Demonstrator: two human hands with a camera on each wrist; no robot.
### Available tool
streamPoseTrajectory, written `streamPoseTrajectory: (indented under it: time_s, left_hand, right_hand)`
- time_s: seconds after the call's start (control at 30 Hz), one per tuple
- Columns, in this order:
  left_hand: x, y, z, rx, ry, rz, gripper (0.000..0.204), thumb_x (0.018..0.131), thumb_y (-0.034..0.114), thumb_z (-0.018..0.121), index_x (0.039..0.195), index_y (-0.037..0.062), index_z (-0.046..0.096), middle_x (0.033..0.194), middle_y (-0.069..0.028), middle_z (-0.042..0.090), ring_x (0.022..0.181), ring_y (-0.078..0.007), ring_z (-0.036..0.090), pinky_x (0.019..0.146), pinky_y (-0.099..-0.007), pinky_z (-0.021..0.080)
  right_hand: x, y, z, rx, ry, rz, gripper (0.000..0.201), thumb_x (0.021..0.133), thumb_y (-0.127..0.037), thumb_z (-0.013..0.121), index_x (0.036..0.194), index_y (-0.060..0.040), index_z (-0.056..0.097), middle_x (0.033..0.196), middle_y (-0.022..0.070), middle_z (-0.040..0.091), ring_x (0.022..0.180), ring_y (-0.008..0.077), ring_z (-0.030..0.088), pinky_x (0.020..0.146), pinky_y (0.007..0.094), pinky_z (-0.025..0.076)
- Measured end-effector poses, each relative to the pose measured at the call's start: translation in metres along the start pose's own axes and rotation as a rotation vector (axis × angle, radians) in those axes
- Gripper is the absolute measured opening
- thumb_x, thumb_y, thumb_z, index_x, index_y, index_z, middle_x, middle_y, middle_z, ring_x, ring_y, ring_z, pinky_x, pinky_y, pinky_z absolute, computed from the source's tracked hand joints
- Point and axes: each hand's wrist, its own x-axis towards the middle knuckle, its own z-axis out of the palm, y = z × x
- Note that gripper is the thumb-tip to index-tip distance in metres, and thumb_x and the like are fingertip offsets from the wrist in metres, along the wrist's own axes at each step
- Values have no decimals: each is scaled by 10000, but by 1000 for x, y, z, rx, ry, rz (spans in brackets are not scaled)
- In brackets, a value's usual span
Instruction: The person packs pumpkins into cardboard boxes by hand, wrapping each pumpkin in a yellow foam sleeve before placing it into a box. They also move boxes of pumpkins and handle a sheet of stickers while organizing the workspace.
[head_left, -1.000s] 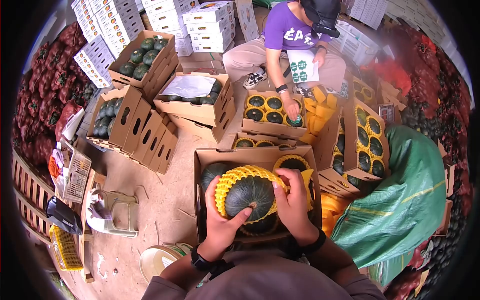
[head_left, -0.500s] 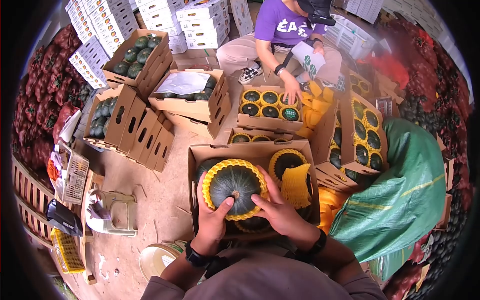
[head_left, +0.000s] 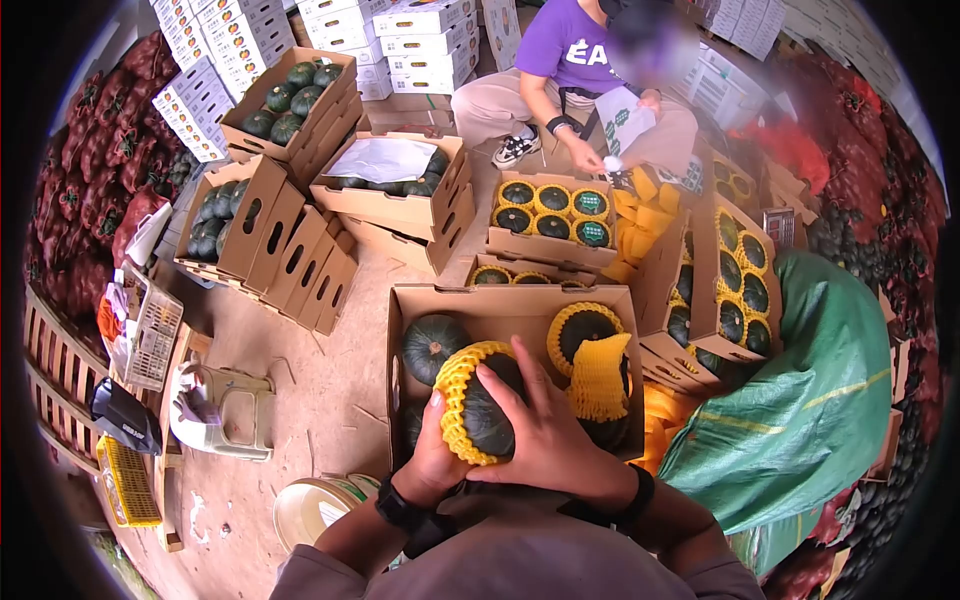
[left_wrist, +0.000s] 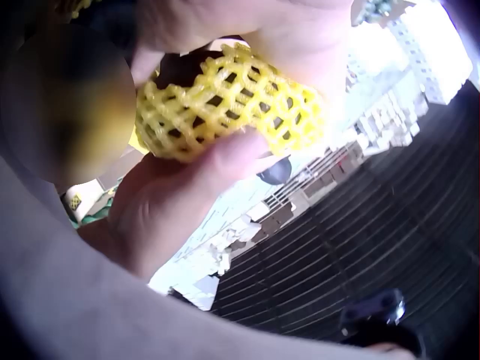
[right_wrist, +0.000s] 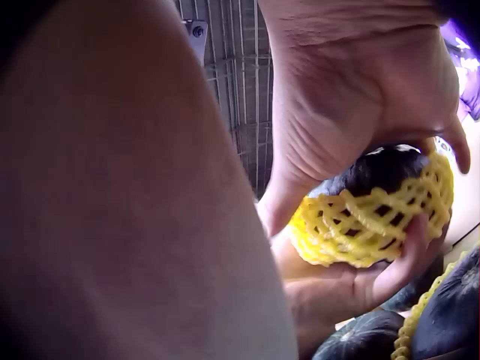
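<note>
Both hands hold a dark green pumpkin (head_left: 487, 428) wrapped in a yellow foam net (head_left: 458, 400), over the near side of an open cardboard box (head_left: 500, 298). My left hand (head_left: 436, 455) cups the netted side from the left and below. Across the bare face lies my right hand (head_left: 560, 440), fingers spread over it. The right wrist view has the right hand (right_wrist: 360, 90) on top and the left hand (right_wrist: 337, 296) under the net (right_wrist: 367, 229). Inside the box are a bare pumpkin (head_left: 432, 347) and a netted one (head_left: 583, 330), with a loose yellow net (head_left: 600, 378) beside it.
Another person (head_left: 570, 60) sits opposite behind a box of netted pumpkins (head_left: 552, 226). Stacked cartons of pumpkins (head_left: 400, 205) stand at left. A green tarp (head_left: 790, 400) bulges at right, a bucket (head_left: 310, 515) and a plastic stool (head_left: 225, 410) at left.
The pumpkin has been tilted onto its side and drawn nearer, and my right hand has shifted over its face. The other person's hand has left the far box, where two pumpkins show green labels.
</note>
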Motion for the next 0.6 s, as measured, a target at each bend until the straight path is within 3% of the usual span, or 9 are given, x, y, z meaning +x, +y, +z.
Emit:
streamPoseTrajectory:
  time_s: [0.13,0.23,0.27,0.33,0.37,0.43,0.47,0.5,0.6]
  left_hand:
    - [5,2,10,279,-19,119,629,992,494,285,1445,62,232,1422,-126,372,1301,-232,397,1087,-379,320]
    - [17,17,6,714,-81,225,660,990,513,267,1474,76,166,1427,-116,351,1280,-216,400,1061,-345,333]
    - [17,29,3,673,-113,66,648,992,511,285,1481,100,178,1359,-96,392,1219,-202,427,1017,-335,368]
    - [27,62,4,728,-167,-141,685,966,548,367,1496,148,202,1210,-83,470,1096,-170,468,916,-327,434]
    - [42,58,-13,985,-104,40,680,915,497,527,1468,179,292,1205,-94,510,1098,-200,489,907,-372,432]
    - [58,67,-26,1940,-50,419,737,791,420,690,1415,166,390,1235,-88,533,1124,-247,486,925,-415,408]
    - [58,69,-20,2088,-59,376,796,649,342,771,1351,131,460,1261,-59,528,1159,-279,450,1011,-435,329]
    - [61,68,-24,2174,-74,345,802,626,348,783,1336,141,473,1270,-48,522,1168,-270,443,1010,-427,325]
    - [70,69,-34,2389,-50,242,794,556,362,818,1273,187,526,1305,-7,496,1176,-239,433,975,-387,335]
  right_hand:
    - [1,14,-4,267,6,-36,1169,587,-386,867,1476,-103,163,1457,366,104,1346,505,210,1080,483,297]
    - [9,39,-8,532,-39,23,1190,581,-345,878,1469,-63,137,1469,231,226,1374,360,253,1120,414,226]
    - [14,45,-5,980,2,101,1123,616,-310,858,1457,-49,161,1435,160,298,1364,304,277,1129,404,195]
    - [23,66,-6,1353,105,164,995,686,-248,799,1440,-74,174,1383,130,350,1298,260,363,1082,397,301]
    - [30,64,-10,1485,181,230,957,705,-227,779,1434,-82,176,1364,125,362,1273,248,392,1060,392,339]
    - [48,80,-3,1317,293,258,922,701,-209,780,1407,-94,199,1337,121,377,1232,245,433,1028,378,387]
    - [55,86,5,1104,327,193,914,681,-214,796,1383,-94,222,1305,138,382,1235,251,423,1019,403,389]
    - [63,89,11,624,343,139,896,639,-228,820,1355,-128,291,1296,182,357,1239,325,407,1013,445,383]
    - [53,82,28,-170,218,20,787,553,-246,837,1252,-221,476,1301,221,306,1192,472,360,999,507,365]
